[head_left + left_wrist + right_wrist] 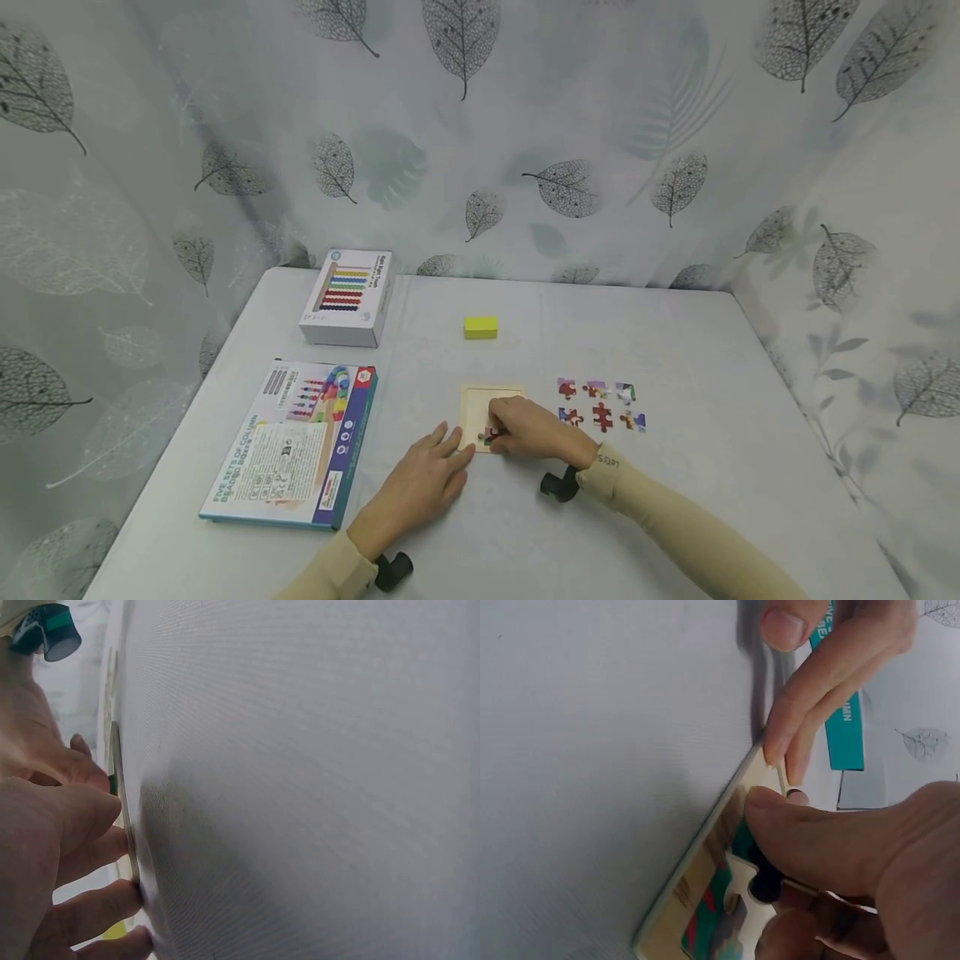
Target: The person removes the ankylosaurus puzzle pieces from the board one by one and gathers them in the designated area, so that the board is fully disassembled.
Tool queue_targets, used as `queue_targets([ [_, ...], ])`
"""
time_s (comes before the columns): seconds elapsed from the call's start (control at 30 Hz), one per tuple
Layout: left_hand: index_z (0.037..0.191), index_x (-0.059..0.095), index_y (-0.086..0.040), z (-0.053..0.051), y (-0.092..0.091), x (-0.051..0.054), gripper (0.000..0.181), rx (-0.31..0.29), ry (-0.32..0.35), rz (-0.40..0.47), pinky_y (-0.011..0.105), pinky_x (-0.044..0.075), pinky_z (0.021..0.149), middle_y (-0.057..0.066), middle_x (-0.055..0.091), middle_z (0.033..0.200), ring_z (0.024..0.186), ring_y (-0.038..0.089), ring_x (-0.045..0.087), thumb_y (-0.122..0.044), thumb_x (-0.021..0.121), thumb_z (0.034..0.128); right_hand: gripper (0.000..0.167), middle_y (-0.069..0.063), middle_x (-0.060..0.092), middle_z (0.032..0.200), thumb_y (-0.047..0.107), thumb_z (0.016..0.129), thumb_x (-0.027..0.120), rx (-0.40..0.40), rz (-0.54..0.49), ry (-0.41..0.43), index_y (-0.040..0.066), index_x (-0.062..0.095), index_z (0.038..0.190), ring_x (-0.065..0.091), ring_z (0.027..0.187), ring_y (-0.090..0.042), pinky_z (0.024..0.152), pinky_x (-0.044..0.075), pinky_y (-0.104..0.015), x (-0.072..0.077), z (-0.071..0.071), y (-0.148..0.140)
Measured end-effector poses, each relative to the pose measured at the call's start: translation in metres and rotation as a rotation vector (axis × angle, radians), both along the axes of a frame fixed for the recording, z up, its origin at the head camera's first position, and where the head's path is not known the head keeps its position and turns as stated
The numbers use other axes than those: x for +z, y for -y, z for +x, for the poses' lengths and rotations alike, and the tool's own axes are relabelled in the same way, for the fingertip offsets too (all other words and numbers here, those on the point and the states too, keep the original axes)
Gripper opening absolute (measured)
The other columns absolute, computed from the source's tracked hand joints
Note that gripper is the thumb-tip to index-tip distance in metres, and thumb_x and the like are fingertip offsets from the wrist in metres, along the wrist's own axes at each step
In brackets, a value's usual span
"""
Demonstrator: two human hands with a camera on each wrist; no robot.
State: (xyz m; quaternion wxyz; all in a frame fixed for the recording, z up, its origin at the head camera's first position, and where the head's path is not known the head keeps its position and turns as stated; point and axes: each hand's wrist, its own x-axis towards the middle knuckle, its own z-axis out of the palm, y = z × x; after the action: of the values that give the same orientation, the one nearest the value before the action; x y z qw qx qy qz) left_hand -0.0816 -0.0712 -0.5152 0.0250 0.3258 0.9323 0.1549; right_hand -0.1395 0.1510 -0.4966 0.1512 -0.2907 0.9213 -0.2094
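A shallow wooden puzzle tray (474, 404) lies on the white table in front of me. My left hand (423, 477) rests beside it, fingers spread, with fingertips touching the tray's left edge and corner. Over the tray's near part is my right hand (534, 429). In the right wrist view its thumb and fingers pinch a dark and green puzzle piece (765, 885) low over the tray, partly hidden by the thumb. Another puzzle piece (727, 926), green, red and grey, lies in the tray beside it. Several loose puzzle pieces (602, 417) lie in two rows to the right.
A yellow block (480, 327) stands behind the tray. On the left lie a flat bead-set box (288, 446) and, farther back, a white box (347, 297) with a bead picture. Leaf-patterned curtains (480, 150) hang around the table.
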Motion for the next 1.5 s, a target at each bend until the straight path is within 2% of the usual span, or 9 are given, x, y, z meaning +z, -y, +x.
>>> queue_targets([
  [0.13, 0.132, 0.067, -0.014, 0.0, 0.0, 0.001, 0.037, -0.003, 0.005, 0.002, 0.052, 0.051, 0.107, 0.016, 0.06, 0.144, 0.137, 0.041, 0.053, -0.025, 0.063, 0.0972, 0.019, 0.005, 0.056, 0.075, 0.016, 0.09, 0.075, 0.0, -0.028, -0.003, 0.013, 0.056, 0.085, 0.045, 0.066, -0.005, 0.058, 0.037, -0.018, 0.003, -0.001, -0.004],
  [0.37, 0.132, 0.067, -0.013, 0.0, 0.0, 0.002, 0.037, 0.001, 0.016, 0.002, 0.053, 0.05, 0.108, 0.016, 0.06, 0.144, 0.137, 0.041, 0.053, -0.025, 0.064, 0.0972, 0.013, 0.006, 0.064, 0.083, 0.019, 0.093, 0.072, -0.024, -0.119, 0.063, 0.015, 0.061, 0.087, 0.049, 0.069, -0.004, 0.06, 0.043, -0.018, 0.018, -0.001, -0.021],
  [0.57, 0.131, 0.068, -0.013, 0.0, 0.0, 0.001, 0.036, -0.003, -0.002, 0.007, 0.053, 0.051, 0.107, 0.016, 0.06, 0.143, 0.136, 0.041, 0.054, -0.026, 0.064, 0.0972, 0.013, 0.009, 0.064, 0.079, 0.026, 0.092, 0.073, -0.077, -0.142, 0.056, 0.019, 0.064, 0.085, 0.048, 0.065, -0.003, 0.056, 0.041, -0.017, 0.023, 0.004, -0.047],
  [0.9, 0.132, 0.067, -0.013, 0.0, -0.001, 0.001, 0.037, 0.0, 0.028, 0.007, 0.053, 0.049, 0.109, 0.016, 0.059, 0.145, 0.138, 0.041, 0.052, -0.025, 0.064, 0.097, 0.008, 0.009, 0.066, 0.079, 0.022, 0.094, 0.07, -0.15, -0.158, 0.056, 0.018, 0.067, 0.087, 0.05, 0.067, -0.002, 0.061, 0.045, -0.018, 0.025, 0.017, -0.095],
  [1.13, 0.133, 0.067, -0.013, 0.0, -0.001, 0.005, 0.037, 0.009, 0.048, 0.006, 0.053, 0.049, 0.108, 0.016, 0.059, 0.145, 0.138, 0.042, 0.051, -0.024, 0.064, 0.097, 0.005, 0.008, 0.066, 0.077, 0.018, 0.093, 0.071, -0.214, -0.156, 0.012, 0.015, 0.068, 0.09, 0.049, 0.068, 0.0, 0.06, 0.044, -0.018, 0.018, 0.03, -0.132],
  [1.27, 0.133, 0.066, -0.013, 0.0, -0.002, 0.005, 0.038, 0.006, 0.047, 0.004, 0.053, 0.049, 0.109, 0.016, 0.059, 0.145, 0.139, 0.041, 0.051, -0.024, 0.064, 0.0972, 0.006, 0.011, 0.061, 0.075, 0.019, 0.094, 0.07, -0.267, -0.122, 0.029, 0.016, 0.067, 0.09, 0.046, 0.068, 0.0, 0.06, 0.041, -0.017, 0.009, 0.038, -0.148],
  [1.5, 0.133, 0.067, -0.013, 0.0, -0.001, 0.005, 0.037, 0.006, 0.051, -0.002, 0.053, 0.049, 0.109, 0.016, 0.059, 0.145, 0.139, 0.041, 0.051, -0.025, 0.064, 0.0971, 0.007, 0.008, 0.062, 0.074, 0.017, 0.095, 0.069, -0.264, -0.166, 0.051, 0.013, 0.067, 0.09, 0.045, 0.068, 0.001, 0.059, 0.041, -0.018, -0.001, 0.049, -0.159],
])
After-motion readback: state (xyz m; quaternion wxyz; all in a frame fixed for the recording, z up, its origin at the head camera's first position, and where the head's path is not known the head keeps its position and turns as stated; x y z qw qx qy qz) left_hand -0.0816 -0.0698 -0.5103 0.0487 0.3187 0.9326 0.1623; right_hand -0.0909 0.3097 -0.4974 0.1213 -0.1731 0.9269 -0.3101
